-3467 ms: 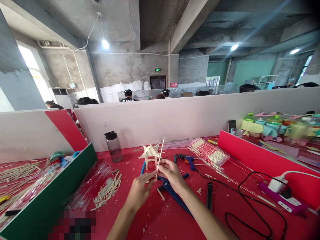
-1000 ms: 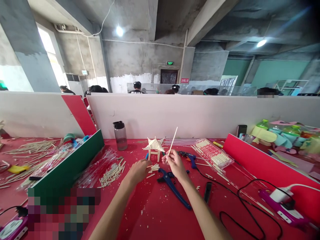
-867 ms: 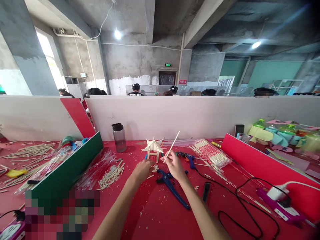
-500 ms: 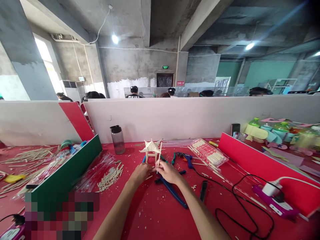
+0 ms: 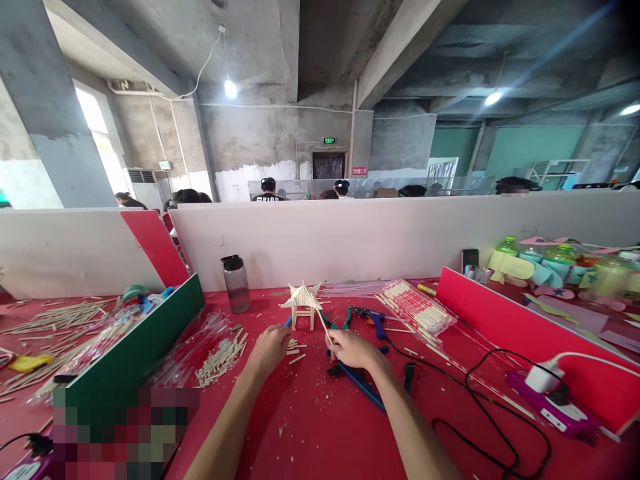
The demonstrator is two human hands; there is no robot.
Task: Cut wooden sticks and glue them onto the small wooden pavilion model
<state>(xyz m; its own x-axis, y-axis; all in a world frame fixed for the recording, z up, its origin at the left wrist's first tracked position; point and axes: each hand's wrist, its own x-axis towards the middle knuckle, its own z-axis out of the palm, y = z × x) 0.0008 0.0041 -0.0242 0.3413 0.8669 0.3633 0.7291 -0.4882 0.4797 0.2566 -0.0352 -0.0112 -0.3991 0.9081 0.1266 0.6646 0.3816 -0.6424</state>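
Note:
My right hand [image 5: 350, 348] pinches a thin wooden stick [image 5: 324, 321], which slants up and left toward the roof edge of a small stick-built pavilion [image 5: 303, 301]. Whether the stick's tip touches the roof, I cannot tell. To the left, my left hand [image 5: 273, 347] is low over the red table, its fingers loosely bent and partly hidden. Beside its fingertips lie a few short sticks [image 5: 296, 348]. A blue-handled cutting tool [image 5: 361, 385] lies partly beneath my right hand and forearm.
A pile of short sticks [image 5: 223, 359] and a dark water bottle [image 5: 235, 283] are at left. Behind my right hand lie a blue glue gun [image 5: 376, 320] and bundled sticks [image 5: 417, 305]. A black cord [image 5: 465, 383] crosses the right side. Dividers [image 5: 145, 327] flank the table.
My hands have moved apart, the left one leftward and the right one rightward. The upright stick in my right hand now tilts left toward the pavilion. Short sticks between the hands are now uncovered.

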